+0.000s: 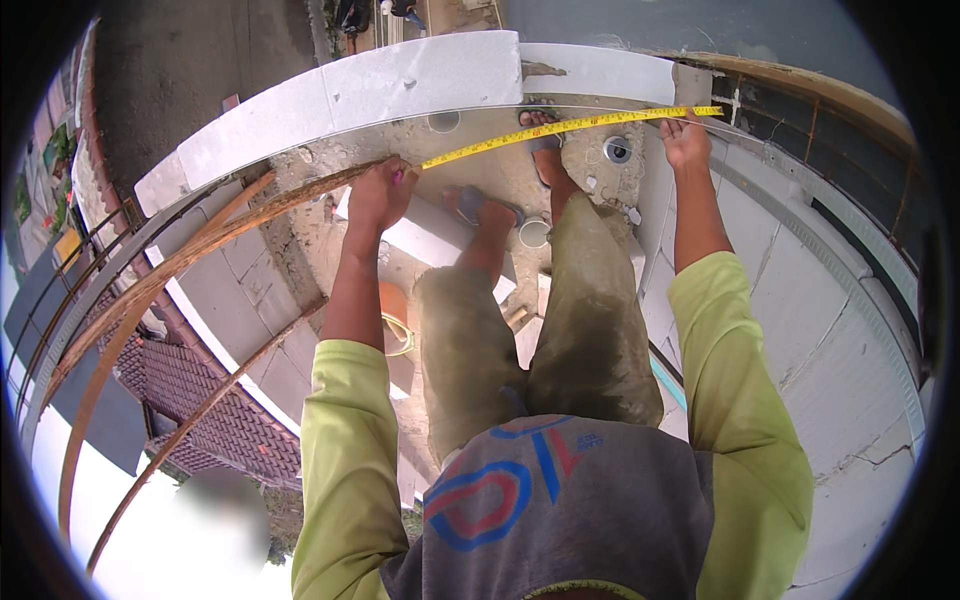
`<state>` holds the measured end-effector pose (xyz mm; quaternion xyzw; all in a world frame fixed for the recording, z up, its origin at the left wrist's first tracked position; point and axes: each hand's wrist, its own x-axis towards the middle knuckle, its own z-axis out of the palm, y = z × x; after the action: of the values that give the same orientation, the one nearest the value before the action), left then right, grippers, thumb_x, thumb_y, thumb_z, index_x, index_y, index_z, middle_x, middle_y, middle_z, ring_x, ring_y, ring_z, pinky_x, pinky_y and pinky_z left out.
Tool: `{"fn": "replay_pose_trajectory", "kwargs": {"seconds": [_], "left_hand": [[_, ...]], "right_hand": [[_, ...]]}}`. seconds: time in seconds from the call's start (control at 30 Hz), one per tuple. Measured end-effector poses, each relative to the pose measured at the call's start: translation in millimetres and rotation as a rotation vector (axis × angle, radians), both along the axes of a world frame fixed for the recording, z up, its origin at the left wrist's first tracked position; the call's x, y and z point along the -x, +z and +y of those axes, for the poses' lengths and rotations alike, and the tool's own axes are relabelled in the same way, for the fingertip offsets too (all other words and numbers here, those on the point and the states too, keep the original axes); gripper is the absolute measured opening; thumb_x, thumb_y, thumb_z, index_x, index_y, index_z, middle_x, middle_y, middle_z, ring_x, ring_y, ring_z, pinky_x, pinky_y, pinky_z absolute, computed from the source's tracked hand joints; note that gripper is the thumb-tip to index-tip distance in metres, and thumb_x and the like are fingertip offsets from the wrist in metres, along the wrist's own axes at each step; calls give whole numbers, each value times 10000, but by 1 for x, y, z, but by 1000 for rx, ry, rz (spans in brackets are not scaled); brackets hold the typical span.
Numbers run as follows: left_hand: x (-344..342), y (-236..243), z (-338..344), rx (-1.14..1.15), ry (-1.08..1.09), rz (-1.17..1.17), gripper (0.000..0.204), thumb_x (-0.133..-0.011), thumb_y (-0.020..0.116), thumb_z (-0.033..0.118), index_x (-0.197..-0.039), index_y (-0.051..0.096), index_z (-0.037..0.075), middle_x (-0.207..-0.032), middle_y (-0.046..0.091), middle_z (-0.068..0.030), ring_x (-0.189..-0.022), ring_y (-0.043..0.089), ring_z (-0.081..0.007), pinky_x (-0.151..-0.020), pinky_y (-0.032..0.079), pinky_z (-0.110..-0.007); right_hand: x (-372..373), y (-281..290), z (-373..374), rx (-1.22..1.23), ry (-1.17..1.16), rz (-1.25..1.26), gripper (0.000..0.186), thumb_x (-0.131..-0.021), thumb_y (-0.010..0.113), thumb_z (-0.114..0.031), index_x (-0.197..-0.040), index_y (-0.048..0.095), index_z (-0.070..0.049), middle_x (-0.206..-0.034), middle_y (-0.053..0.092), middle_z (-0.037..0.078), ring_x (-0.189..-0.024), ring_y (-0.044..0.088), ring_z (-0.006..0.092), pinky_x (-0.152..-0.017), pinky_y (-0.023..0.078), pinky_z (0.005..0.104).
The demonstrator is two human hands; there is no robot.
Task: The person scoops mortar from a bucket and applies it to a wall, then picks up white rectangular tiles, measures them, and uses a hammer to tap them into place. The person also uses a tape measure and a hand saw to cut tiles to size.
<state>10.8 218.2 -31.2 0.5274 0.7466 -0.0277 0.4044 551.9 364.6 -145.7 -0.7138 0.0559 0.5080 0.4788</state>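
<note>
A yellow tape measure (560,125) is stretched between my hands along white blocks (420,70), with a thin line behind it. My left hand (382,192) is closed on the tape's left part, with a small pink item at its fingers, beside the tip of a long rough wooden strip (225,232). My right hand (688,140) has its fingers closed on the tape near its right end; the tape extends slightly past them. My sandalled feet are on the dusty ledge floor (590,170) below.
Block walls (790,300) curve on both sides. Loose blocks, an orange bucket (393,310) and round pipe openings (618,150) lie around my legs. A metal strip (860,260) runs along the right wall. Tiled roofs (210,400) lie below at left; a person (400,12) is far below.
</note>
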Motion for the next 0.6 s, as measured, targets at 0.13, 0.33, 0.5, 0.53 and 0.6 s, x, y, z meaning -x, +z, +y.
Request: {"fn": "replay_pose_trajectory", "kwargs": {"seconds": [0.13, 0.33, 0.5, 0.53, 0.6], "left_hand": [[40, 37, -119, 275, 111, -218, 370, -1069, 707, 441, -1164, 781, 91, -857, 757, -83, -791, 690, -210, -772, 556, -398], [47, 89, -371, 646, 470, -470, 328, -1057, 674, 402, -1210, 791, 136, -941, 779, -65, -858, 718, -211, -806, 567, -398], [-31, 178, -475, 392, 785, -527, 345, -1056, 636, 415, -1207, 786, 143, -941, 771, -66, -892, 712, -220, -847, 561, -409], [-50, 198, -485, 367, 861, -524, 351, -1056, 629, 418, -1207, 786, 142, -947, 771, -65, -901, 712, -223, -859, 560, -412], [-110, 202, -512, 297, 995, -492, 355, -1051, 621, 414, -1214, 797, 151, -967, 779, -72, -921, 720, -235, -888, 559, -413]], "right_hand": [[32, 44, -60, 90, 330, 10, 249, -1111, 695, -266, -1309, 630, -131, -1152, 685, 31, -1147, 666, 213, -990, 529, 426], [162, 154, -143, 317, 890, 30, 892, -1047, 717, -37, -1710, 161, -254, -1180, 679, 131, -992, 741, 273, -819, 596, 407], [287, 221, -193, 261, 1468, 240, 867, -1027, 751, -34, -1665, 208, -258, -1170, 702, 135, -849, 768, 258, -752, 626, 375], [307, 225, -201, 245, 1545, 281, 844, -1029, 753, -39, -1650, 224, -253, -1165, 705, 135, -833, 767, 255, -746, 626, 371], [339, 235, -217, 221, 1683, 301, 786, -1034, 756, -57, -1618, 263, -244, -1161, 709, 133, -834, 764, 247, -746, 624, 369]]}}
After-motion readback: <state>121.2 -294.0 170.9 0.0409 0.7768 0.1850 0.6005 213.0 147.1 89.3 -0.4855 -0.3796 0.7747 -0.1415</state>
